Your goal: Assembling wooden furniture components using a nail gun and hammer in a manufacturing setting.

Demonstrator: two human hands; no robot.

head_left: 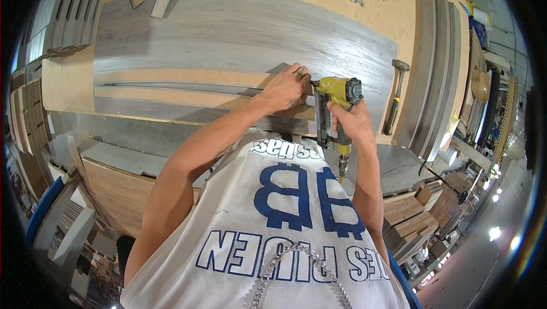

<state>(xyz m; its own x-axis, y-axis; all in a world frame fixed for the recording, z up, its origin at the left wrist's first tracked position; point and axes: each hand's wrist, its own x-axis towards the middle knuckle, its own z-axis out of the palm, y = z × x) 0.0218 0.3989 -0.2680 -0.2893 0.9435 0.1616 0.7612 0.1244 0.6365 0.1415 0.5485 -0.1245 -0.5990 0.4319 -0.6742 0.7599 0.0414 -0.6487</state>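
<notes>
Stack of grey slats (68, 13) at 10 o'clock, off the desk (68, 81) edge. Grey wood-grain panel (239, 30) lies flat across the desk. Left hand (286, 88), centre frame, fingers curled and pressed down on a thin strip (182, 87) running along the panel. Just right of it, right hand (353, 122) wrapped tight round the grip of a yellow nail gun (335, 101), nose touching the strip. Hammer (395, 95) at 3 o'clock, lying untouched. More boards (436, 75) stacked beyond it.
</notes>
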